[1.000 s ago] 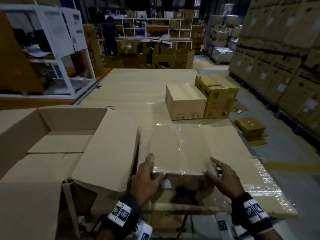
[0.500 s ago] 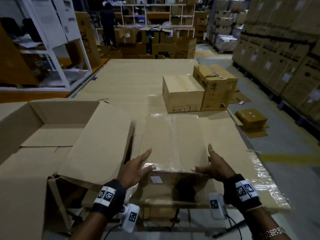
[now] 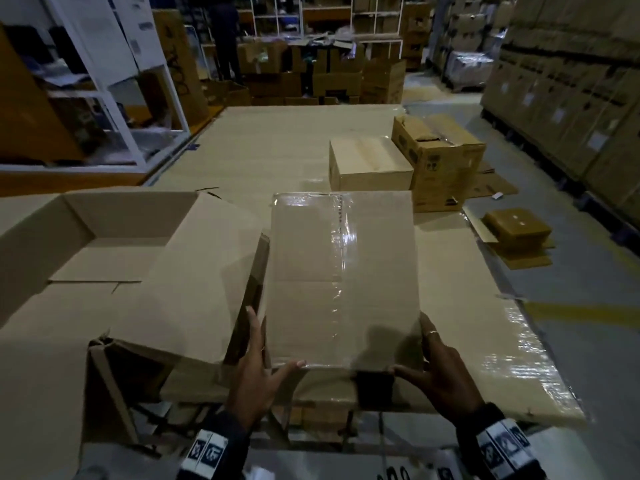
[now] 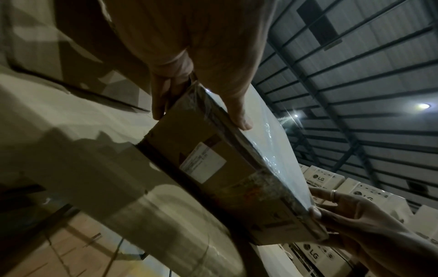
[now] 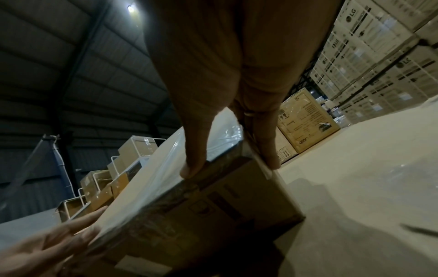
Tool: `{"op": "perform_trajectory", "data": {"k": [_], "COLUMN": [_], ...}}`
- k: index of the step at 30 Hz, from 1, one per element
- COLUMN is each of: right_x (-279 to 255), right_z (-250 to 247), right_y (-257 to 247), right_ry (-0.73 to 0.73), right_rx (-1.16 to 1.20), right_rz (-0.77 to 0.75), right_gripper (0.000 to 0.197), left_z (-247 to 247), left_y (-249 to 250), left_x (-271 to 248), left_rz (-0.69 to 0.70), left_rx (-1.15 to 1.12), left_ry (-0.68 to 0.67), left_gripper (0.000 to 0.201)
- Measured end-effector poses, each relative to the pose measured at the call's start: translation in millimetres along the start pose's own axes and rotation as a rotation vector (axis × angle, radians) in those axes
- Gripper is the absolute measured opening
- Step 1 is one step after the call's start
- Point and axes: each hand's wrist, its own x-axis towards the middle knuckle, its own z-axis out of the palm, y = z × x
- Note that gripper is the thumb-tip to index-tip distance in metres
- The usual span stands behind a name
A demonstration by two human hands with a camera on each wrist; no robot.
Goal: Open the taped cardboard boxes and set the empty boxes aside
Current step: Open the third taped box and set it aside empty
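A shut cardboard box (image 3: 343,278) with clear tape (image 3: 337,251) along its top seam is held above the cardboard-covered table (image 3: 277,150). My left hand (image 3: 272,341) grips its near left corner, fingers flat along the left side and thumb over the near top edge. At the near right corner my right hand (image 3: 412,344) grips the same way. In the left wrist view the box (image 4: 213,168) shows a white label on its near face, with the left hand (image 4: 201,120) at the corner. In the right wrist view the right hand (image 5: 231,167) clasps the box (image 5: 213,215).
A big open box (image 3: 104,258) lies close on the left, its flap beside my left hand. Two more boxes (image 3: 367,168) (image 3: 440,157) stand farther back on the table. Flattened cardboard (image 3: 516,230) lies on the floor at right, before stacked cartons (image 3: 571,98). A person (image 3: 225,36) stands far back.
The taped box has come up off the table towards me. Both hands slid from its near top edge round to its near corners.
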Motion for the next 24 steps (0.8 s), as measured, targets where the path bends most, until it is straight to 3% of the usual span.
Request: {"op": "perform_trajectory", "data": {"k": [10,13,18,24], "right_x": [24,28,37,26], "right_z": [2,4,-1,-12], "right_y": [27,26,23,17], "right_ry": [0.103,0.089,0.027,0.17], "right_rx": [-0.221,-0.217,-0.229,-0.149], "right_rz": [0.07,0.193,0.347,0.166], "right_gripper": [0.112,0.093,0.088,0.06], "left_z": [27,41,53,38], "left_y": [-12,-23,-20,5], "left_x": [27,26,33,30], "left_rz": [0.046,0.011,0.047,0.059], "left_rx": [0.033,0.061,0.097,0.062], "left_ry": [-0.039,-0.056,-0.056,-0.064], "left_gripper": [0.122,0.104,0.076,0.093]}}
